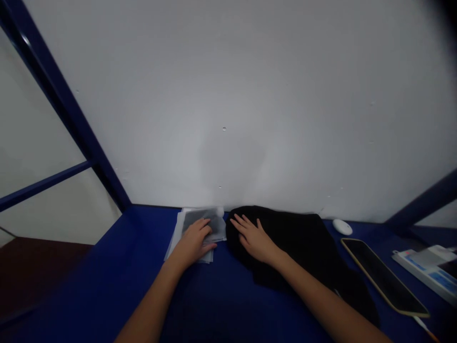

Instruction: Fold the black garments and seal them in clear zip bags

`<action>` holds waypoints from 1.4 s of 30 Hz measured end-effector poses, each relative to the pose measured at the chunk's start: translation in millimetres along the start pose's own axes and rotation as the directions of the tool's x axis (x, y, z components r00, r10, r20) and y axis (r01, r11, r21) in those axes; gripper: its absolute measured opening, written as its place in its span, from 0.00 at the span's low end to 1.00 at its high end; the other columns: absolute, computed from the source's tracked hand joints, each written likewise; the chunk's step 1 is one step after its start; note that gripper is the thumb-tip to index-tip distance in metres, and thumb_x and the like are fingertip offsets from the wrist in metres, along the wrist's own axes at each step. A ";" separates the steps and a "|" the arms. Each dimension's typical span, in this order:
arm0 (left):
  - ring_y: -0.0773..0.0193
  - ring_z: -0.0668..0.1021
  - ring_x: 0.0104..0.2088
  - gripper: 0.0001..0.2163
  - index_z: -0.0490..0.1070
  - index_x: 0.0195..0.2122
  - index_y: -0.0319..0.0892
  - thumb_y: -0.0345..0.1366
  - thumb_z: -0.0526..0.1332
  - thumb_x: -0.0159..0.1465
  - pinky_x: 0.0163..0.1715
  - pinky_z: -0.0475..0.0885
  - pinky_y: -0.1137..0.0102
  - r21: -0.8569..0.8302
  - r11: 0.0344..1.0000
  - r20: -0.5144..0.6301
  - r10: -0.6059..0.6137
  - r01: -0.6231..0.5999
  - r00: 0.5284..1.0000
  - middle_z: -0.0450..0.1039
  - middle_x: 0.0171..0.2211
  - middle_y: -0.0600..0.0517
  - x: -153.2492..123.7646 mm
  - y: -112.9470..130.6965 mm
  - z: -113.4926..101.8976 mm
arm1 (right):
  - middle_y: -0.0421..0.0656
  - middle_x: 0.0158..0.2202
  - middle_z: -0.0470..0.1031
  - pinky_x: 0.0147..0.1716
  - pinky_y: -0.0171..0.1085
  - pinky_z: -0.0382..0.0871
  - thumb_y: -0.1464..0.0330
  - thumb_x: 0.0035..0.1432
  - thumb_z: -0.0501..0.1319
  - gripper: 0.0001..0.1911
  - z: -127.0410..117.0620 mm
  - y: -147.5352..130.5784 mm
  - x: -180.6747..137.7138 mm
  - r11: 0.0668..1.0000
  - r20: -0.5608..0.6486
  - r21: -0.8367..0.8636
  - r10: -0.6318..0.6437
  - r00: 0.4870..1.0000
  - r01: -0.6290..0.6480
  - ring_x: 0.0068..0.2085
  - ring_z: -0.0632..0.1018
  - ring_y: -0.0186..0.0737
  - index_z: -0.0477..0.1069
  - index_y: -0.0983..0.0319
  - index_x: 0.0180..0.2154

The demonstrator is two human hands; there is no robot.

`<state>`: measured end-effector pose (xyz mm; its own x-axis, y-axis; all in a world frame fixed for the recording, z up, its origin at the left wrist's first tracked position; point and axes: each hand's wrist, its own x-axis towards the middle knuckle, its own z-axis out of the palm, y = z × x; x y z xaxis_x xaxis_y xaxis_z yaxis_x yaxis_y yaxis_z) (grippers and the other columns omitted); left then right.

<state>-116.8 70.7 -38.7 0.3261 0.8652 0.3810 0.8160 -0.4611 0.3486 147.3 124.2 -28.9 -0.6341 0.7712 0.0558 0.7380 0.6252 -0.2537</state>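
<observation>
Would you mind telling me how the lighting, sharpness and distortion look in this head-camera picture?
Head view: dim, even light, so the black cloth shows almost no folds; a soft shadow falls on the white wall above the hands. Wide-lens distortion bends the blue frame bars, and the top right corner darkens. The left hand and right hand look slightly soft. The phone screen shows no glare.

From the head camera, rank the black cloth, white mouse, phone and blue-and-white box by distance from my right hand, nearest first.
1. black cloth: under the right hand.
2. white mouse: right, by the wall.
3. phone: right, past the cloth.
4. blue-and-white box: far right edge.
</observation>
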 end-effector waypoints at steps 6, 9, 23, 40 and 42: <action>0.54 0.72 0.58 0.06 0.72 0.39 0.43 0.33 0.55 0.69 0.59 0.67 0.53 -0.060 0.998 -0.085 0.012 -0.017 0.996 0.72 0.55 0.43 1.5 -1.0 2.6 | 0.44 0.71 0.49 0.64 0.66 0.40 0.61 0.68 0.47 0.28 -2.4 -4.7 6.1 1.000 -0.003 0.009 0.025 1.000 -0.025 0.70 0.52 0.52 0.52 0.54 0.68; 0.54 0.76 0.52 0.09 0.71 0.44 0.43 0.34 0.52 0.70 0.54 0.71 0.55 -0.089 0.995 -0.189 -0.066 0.050 0.980 0.75 0.49 0.43 4.1 1.9 -0.1 | 0.43 0.71 0.48 0.65 0.64 0.39 0.53 0.69 0.46 0.29 -10.0 2.9 -6.7 0.999 -0.008 0.023 0.034 0.999 -0.034 0.70 0.51 0.51 0.53 0.51 0.68; 0.60 0.81 0.43 0.08 0.73 0.39 0.45 0.39 0.56 0.69 0.45 0.75 0.65 -0.441 0.874 -0.458 -0.415 0.205 0.786 0.79 0.44 0.49 10.5 55.3 -16.8 | 0.50 0.70 0.53 0.60 0.74 0.37 0.49 0.65 0.51 0.34 14.2 0.0 -20.0 0.949 -0.139 0.088 0.312 0.940 -0.302 0.70 0.49 0.58 0.55 0.58 0.66; 0.54 0.71 0.57 0.08 0.74 0.35 0.43 0.31 0.55 0.67 0.59 0.65 0.55 -0.356 0.934 -0.339 -0.101 -0.028 0.935 0.75 0.51 0.46 59.3 176.8 22.6 | 0.44 0.41 0.75 0.40 0.42 0.74 0.65 0.55 0.57 0.25 -22.2 18.5 -38.6 0.668 -0.421 0.744 0.439 0.794 0.025 0.37 0.78 0.41 0.60 0.60 0.55; 0.52 0.70 0.57 0.06 0.74 0.38 0.43 0.33 0.57 0.66 0.59 0.65 0.53 -0.342 0.940 -0.304 -0.101 -0.009 0.947 0.74 0.52 0.44 64.6 177.8 37.5 | 0.44 0.41 0.74 0.39 0.42 0.74 0.66 0.52 0.58 0.25 -19.9 39.5 -42.8 0.690 -0.426 0.724 0.475 0.770 -0.025 0.35 0.77 0.40 0.62 0.61 0.53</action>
<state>67.2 52.0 15.8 0.0807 0.8061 0.5863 0.6009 -0.5086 0.6166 208.2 118.2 -22.1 -0.0391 0.9418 0.3340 0.3580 0.3253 -0.8752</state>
